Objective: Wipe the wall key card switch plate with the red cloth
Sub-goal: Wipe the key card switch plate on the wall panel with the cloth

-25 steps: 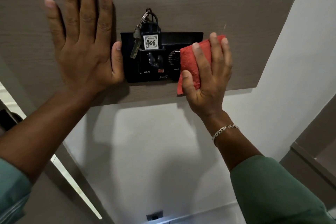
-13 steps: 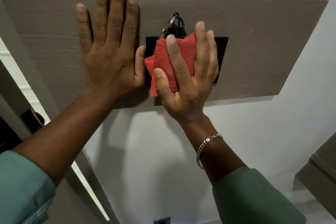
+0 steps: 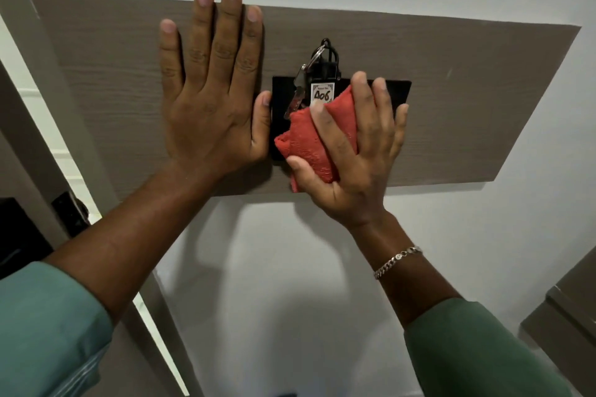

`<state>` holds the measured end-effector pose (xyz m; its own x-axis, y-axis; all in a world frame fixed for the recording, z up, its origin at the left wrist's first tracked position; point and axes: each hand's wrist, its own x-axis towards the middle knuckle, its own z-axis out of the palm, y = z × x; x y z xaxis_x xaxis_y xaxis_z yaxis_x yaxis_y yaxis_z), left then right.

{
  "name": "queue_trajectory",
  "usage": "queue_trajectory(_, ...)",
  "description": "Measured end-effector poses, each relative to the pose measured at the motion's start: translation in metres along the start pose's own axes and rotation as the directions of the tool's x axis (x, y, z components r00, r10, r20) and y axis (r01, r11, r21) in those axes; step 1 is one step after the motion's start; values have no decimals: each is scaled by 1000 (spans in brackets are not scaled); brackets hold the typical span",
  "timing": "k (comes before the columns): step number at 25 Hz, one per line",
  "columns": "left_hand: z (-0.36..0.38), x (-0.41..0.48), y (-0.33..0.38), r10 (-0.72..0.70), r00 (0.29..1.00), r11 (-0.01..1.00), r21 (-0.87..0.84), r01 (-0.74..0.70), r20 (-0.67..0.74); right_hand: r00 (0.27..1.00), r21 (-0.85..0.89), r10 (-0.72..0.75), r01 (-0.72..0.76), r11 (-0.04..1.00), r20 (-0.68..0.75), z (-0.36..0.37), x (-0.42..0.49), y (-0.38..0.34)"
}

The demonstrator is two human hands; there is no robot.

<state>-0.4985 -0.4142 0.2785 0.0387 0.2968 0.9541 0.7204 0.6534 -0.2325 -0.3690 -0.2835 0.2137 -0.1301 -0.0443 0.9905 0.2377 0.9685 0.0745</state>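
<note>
The black key card switch plate is set in a grey-brown wooden wall panel. A key fob tagged 406 with a metal key hangs in its slot. My right hand presses the folded red cloth flat against the lower middle of the plate, hiding most of it. My left hand lies flat and spread on the panel just left of the plate, its thumb touching the plate's left edge.
White wall lies below and above the panel. A door frame runs down the left side, with a dark lock beside it. A brown cabinet edge shows at the lower right.
The right hand with the cloth swept left across the plate, then slid down and slightly right, uncovering the 406 tag and key. The left hand stayed flat on the panel.
</note>
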Motion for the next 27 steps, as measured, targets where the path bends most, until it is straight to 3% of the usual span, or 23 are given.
queue_trajectory(3,1,-1,0,-2,1000,1000,8,2,3,977,47,202,-199,979,-68,10,12,-18)
queue_trajectory(8,-3,-2,2,-22,999,999,-22,23,38,984,-60,-175,176,983,19,2,-1,11)
queue_trajectory(12,-21,-15,19,-104,979,964,-224,142,176,981,-96,-178,185,978,74,-5,-4,22)
queue_trajectory(15,-42,-47,38,-298,932,796,-486,361,205,982,-60,-168,173,983,92,-8,-4,19)
queue_trajectory(18,-59,-78,62,-533,807,571,-595,565,255,979,-18,-151,155,988,136,-13,-5,21)
queue_trajectory(23,-64,-69,90,-521,640,208,-643,737,565,988,11,-12,11,1000,156,-14,-3,7)
queue_trajectory(27,-64,-56,104,-501,482,-31,-572,820,719,946,4,-196,202,979,258,-24,-4,35)
